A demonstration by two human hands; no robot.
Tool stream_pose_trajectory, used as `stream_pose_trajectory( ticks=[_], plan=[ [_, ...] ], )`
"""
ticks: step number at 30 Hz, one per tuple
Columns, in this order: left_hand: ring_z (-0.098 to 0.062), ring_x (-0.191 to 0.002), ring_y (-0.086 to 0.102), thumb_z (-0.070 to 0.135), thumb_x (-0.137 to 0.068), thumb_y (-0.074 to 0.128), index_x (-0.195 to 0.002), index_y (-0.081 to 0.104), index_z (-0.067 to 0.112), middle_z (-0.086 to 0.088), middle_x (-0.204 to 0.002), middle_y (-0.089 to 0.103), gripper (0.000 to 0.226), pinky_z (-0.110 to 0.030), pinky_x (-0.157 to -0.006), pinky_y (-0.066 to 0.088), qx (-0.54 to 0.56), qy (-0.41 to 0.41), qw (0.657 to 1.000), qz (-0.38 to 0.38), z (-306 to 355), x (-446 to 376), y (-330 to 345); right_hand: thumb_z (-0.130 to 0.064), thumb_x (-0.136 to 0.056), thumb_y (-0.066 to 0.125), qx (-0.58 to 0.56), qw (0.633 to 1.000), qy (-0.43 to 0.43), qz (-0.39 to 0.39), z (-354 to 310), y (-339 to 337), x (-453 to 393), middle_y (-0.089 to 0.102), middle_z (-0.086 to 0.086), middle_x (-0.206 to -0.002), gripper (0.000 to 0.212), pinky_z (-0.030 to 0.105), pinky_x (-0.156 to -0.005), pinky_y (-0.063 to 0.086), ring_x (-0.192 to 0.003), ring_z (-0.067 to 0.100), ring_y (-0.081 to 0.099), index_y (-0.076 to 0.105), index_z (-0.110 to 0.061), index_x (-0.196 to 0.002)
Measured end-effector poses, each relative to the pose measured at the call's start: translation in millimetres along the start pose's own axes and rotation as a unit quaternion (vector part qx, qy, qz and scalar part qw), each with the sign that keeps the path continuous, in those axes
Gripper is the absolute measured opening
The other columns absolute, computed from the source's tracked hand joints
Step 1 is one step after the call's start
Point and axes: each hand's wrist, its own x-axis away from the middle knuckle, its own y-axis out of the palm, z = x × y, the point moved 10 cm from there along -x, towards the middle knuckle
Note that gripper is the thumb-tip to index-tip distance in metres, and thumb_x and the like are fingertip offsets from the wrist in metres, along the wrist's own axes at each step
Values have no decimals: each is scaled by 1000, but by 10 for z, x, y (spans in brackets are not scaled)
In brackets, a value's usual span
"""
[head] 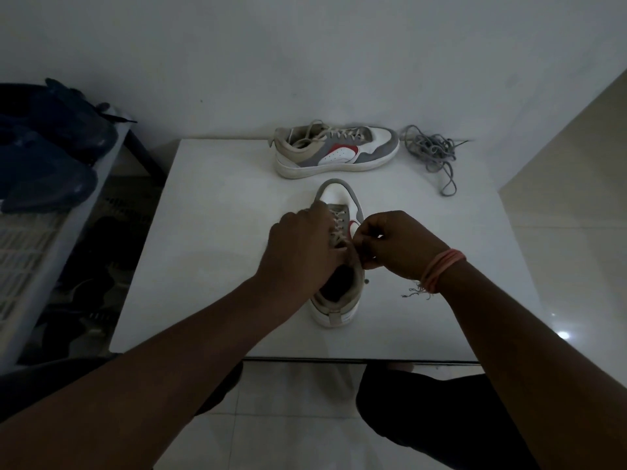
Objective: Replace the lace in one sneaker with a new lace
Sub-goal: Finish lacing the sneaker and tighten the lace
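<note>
From the head camera, no brand mark or writing can be read on either shoe in the dim light. A white glossy bench point(210, 266) stands against a plain pale wall, on a pale tiled floor that shows bright reflections to its right. The near sneaker point(339, 252) sits at the bench's middle, heel toward the person and toe pointing away, still threaded with a cream lace point(336, 228). The left hand point(300, 245) lies over the sneaker's left side, fingers curled against the eyelet row; its grip on the shoe is partly hidden. The right hand point(400, 247), a pink thread band point(441, 268) at its wrist, pinches the lace by the top eyelets on the sneaker's right side. Beyond the near sneaker a second sneaker point(336, 150) lies side-on near the wall, laced, white and grey with a red patch. To that shoe's right is a loose bundle of grey lace point(431, 152). Left of the bench, dark bags point(51, 144) rest on a shelf.
</note>
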Motion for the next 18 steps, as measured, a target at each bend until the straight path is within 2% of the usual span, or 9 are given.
stream_pose_trajectory(
  ticks=[2,3,5,7,8,10,13,15,18],
  plan=[
    [-26,-99,61,54,-74,81,-116,52,14,-6,-112,63,64,-38,-79,53,-42,-35,999,-6,-134,44,-22,-8,-97,57,21,999,42,4,138,-40,-33,72,12,-88,12,40,-75,63,-74,22,75,69,-5,-95],
    [-28,-101,60,54,-73,83,-117,50,13,-8,-114,60,68,-37,-78,50,-50,-57,997,-23,-231,68,25,-8,-97,57,70,995,67,20,234,-130,-48,72,15,-91,13,43,-77,62,-79,26,74,69,-4,-98],
    [-30,-99,60,56,-65,88,-115,49,11,-10,-112,59,78,-35,-74,46,10,-111,991,-80,-412,118,158,-12,-94,55,198,966,142,85,484,-475,-32,70,19,-100,16,43,-83,59,-89,34,70,66,-1,-100],
    [-27,-94,60,60,-58,90,-111,49,13,-5,-106,58,82,-32,-68,42,45,-140,982,-119,-505,115,234,-16,-93,54,273,930,199,143,621,-746,116,66,21,-105,12,34,-82,51,-93,36,64,60,-6,-93],
    [-24,-89,60,64,-56,89,-108,49,14,-3,-101,57,82,-31,-63,40,42,-143,980,-134,-524,102,249,-18,-92,55,302,918,208,150,642,-778,158,65,22,-107,10,34,-81,49,-95,36,63,58,-8,-90],
    [-20,-82,58,69,-54,87,-102,49,16,-1,-95,58,81,-29,-56,35,36,-141,977,-156,-521,93,273,-22,-93,57,316,926,171,117,626,-645,101,62,20,-110,13,36,-87,51,-102,36,63,57,-9,-96],
    [-22,-85,59,73,-55,83,-100,47,17,-1,-96,58,81,-30,-58,36,25,-135,978,-156,-517,73,272,-33,-95,63,193,981,23,8,202,-226,0,50,0,-116,33,30,-85,48,-101,18,59,55,-23,-126],
    [-21,-82,58,75,-56,81,-99,45,17,0,-93,56,80,-29,-56,34,22,-134,978,-157,-522,78,270,-36,-93,66,162,985,-56,-29,-114,-65,3,55,-8,-115,26,28,-85,50,-98,10,58,63,-28,-117],
    [-19,-79,57,76,-57,80,-100,47,16,0,-92,57,81,-29,-55,33,25,-138,976,-167,-539,94,281,-31,-92,68,139,988,-69,-25,-160,-10,-19,67,-5,-96,13,31,-85,50,-88,8,58,70,-19,-93]
  ],
)
